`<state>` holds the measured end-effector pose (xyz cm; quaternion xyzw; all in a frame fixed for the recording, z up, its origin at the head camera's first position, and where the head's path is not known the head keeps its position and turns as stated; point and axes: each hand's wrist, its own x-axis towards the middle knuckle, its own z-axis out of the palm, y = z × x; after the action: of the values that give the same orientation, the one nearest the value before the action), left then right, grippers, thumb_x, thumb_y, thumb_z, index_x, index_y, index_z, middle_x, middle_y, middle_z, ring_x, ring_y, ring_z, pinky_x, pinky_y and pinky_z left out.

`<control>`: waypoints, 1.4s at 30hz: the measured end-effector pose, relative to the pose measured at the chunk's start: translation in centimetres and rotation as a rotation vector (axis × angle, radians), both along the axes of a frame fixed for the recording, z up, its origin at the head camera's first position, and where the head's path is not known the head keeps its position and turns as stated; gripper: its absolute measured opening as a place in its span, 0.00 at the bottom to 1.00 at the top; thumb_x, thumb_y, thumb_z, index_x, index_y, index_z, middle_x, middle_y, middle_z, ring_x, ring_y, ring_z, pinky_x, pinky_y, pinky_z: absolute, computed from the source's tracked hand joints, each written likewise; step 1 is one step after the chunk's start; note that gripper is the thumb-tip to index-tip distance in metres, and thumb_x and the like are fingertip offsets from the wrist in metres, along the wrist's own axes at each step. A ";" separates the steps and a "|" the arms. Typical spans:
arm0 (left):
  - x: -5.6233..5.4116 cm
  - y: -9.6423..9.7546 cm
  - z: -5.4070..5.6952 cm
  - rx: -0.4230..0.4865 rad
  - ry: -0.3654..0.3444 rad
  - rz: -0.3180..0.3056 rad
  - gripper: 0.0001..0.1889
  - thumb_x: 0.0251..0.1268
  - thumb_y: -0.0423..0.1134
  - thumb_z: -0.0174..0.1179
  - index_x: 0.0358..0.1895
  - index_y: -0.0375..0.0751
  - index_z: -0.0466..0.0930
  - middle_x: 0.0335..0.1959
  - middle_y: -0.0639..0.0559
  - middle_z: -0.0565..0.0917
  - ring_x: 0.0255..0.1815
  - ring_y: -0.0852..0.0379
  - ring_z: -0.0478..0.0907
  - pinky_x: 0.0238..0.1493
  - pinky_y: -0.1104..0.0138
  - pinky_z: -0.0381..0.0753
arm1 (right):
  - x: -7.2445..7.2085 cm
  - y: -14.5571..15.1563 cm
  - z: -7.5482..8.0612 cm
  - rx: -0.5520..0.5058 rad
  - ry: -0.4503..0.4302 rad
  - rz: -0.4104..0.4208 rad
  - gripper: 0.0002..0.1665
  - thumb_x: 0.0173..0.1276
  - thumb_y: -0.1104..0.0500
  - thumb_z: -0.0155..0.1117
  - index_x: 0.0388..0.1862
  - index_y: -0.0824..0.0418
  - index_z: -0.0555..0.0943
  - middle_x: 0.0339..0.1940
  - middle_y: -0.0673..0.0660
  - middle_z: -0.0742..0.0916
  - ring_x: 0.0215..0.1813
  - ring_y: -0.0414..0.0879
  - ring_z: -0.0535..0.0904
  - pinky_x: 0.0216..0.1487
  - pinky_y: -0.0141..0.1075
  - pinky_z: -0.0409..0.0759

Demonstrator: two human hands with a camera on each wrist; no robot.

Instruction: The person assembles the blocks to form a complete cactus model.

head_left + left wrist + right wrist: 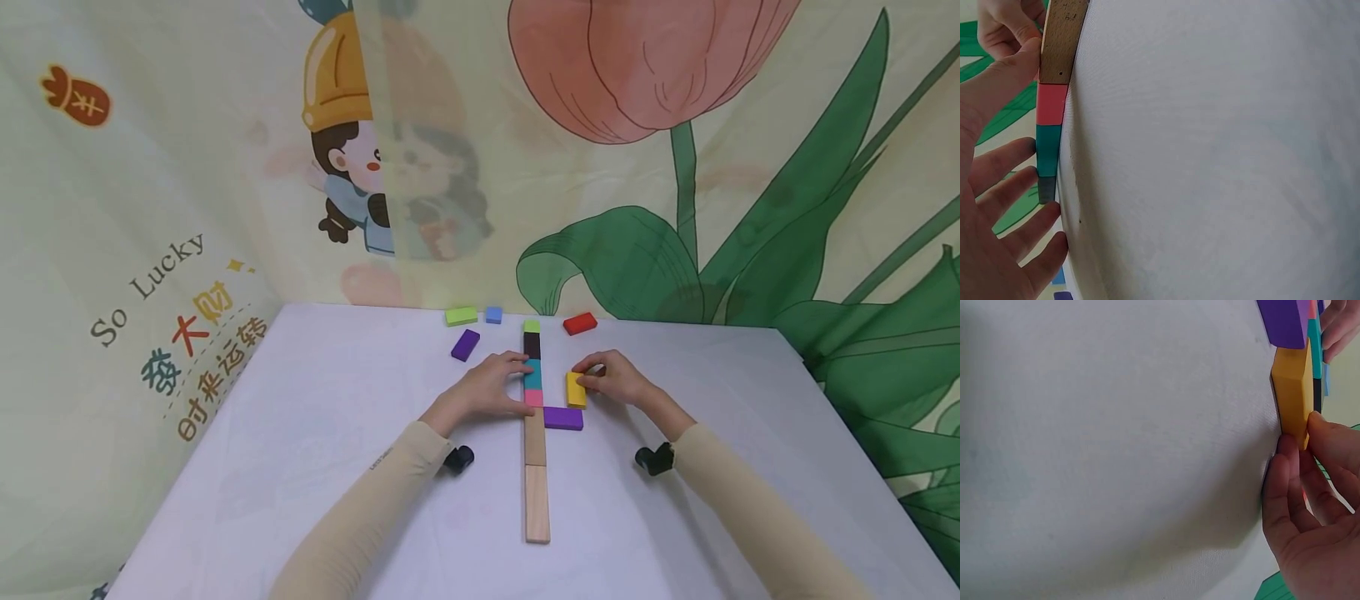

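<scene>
On the white table a straight row of blocks runs away from the person. Two wooden blocks form its near part; beyond them come a pink block, a teal block, a black block and a lime green one. The left hand rests along the row's left side, fingers spread, thumb by the far wooden block. Between thumb and fingers the right hand pinches a yellow block, right of the row. A purple block juts rightward from the row, just nearer than the yellow one.
Toward the table's back edge lie a lime green block, a small blue block and another purple block, all left of the row. To its right is a red block. A printed cloth backdrop hangs behind the table.
</scene>
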<state>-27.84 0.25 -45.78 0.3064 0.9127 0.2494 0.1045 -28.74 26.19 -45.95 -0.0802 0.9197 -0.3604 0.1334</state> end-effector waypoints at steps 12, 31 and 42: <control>0.0 0.0 0.1 0.002 0.016 -0.010 0.37 0.51 0.58 0.70 0.66 0.48 0.74 0.73 0.53 0.66 0.73 0.49 0.63 0.72 0.56 0.66 | 0.2 0.2 -0.2 -0.010 0.018 0.018 0.15 0.66 0.65 0.64 0.51 0.67 0.83 0.49 0.65 0.84 0.40 0.47 0.78 0.43 0.34 0.84; 0.1 0.0 0.1 -0.001 -0.007 0.000 0.37 0.52 0.57 0.70 0.67 0.48 0.73 0.74 0.54 0.65 0.74 0.49 0.62 0.72 0.55 0.67 | 0.4 0.1 -0.1 -0.010 0.042 0.043 0.15 0.66 0.65 0.64 0.50 0.67 0.83 0.48 0.65 0.85 0.42 0.48 0.77 0.45 0.34 0.82; 0.2 0.0 0.3 -0.004 0.009 -0.001 0.37 0.52 0.57 0.70 0.66 0.48 0.73 0.73 0.53 0.66 0.74 0.48 0.63 0.71 0.55 0.67 | -0.7 0.6 0.5 -0.032 0.026 -0.090 0.18 0.71 0.56 0.60 0.53 0.66 0.81 0.46 0.64 0.85 0.39 0.49 0.79 0.39 0.31 0.82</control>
<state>-27.62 0.23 -45.52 0.3078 0.9135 0.2463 0.1010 -29.40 26.76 -45.44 -0.0456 0.9181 -0.3799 0.1037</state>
